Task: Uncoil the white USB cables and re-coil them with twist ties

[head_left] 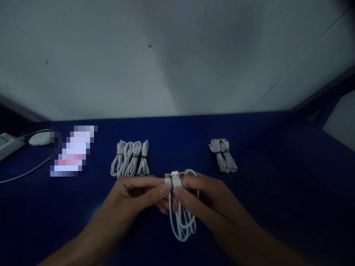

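Note:
A coiled white USB cable [181, 231] hangs between my two hands above the blue table. My left hand [138, 194] pinches one of its plugs, a smaller one with a metal tip, between thumb and index finger. Right beside it, my right hand [206, 197] grips the wider USB plug and part of the coil, thumb pressed on the plug's white housing. Both metal ends point away from me, side by side. The cable's loops droop below my fingers. Some fingers of both hands are hidden behind the plugs and coil.
Several tied white cable bundles [127, 159] lie in a row beyond my left hand. More bundled cables [223, 155] lie at the right. A blurred-out lit screen [73, 151], a white rounded device [40, 138] and a cord are at the left. A pale wall [124, 85] rises behind the table [177, 136].

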A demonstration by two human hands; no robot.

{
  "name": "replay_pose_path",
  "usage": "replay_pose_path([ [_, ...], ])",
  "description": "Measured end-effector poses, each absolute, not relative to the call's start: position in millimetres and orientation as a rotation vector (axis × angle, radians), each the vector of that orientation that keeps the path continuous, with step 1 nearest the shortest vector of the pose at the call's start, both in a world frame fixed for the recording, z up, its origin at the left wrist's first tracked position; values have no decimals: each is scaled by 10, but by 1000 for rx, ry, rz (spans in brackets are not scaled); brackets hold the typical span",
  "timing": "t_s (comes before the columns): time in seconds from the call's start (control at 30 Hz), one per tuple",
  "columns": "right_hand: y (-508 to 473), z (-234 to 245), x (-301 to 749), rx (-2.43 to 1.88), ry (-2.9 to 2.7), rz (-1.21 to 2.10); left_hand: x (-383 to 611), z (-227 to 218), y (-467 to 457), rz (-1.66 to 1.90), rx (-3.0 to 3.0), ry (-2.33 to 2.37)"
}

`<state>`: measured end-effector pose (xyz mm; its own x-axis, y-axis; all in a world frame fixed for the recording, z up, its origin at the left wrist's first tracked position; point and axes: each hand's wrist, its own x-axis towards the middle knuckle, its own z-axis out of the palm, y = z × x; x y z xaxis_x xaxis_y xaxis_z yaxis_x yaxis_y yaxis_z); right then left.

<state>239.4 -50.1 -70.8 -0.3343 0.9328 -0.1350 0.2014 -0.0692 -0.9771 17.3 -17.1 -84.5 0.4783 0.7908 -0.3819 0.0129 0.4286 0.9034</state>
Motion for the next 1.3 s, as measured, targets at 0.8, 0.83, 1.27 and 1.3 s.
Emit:
replay_pose_path([
  [0.8,-507,-706,2386,-1195,-1520,1502,165,-863,-184,612,1018,959],
  [0.83,-506,-706,2385,-1202,-1525,1500,167,-866,-184,613,1013,960],
  [1.27,-501,-709,2366,-1218,-1537,1433,174,-854,-181,607,992,952],
  [1.3,-503,-711,2367,-1214,-1538,1437,174,-856,-178,610,991,951],
])
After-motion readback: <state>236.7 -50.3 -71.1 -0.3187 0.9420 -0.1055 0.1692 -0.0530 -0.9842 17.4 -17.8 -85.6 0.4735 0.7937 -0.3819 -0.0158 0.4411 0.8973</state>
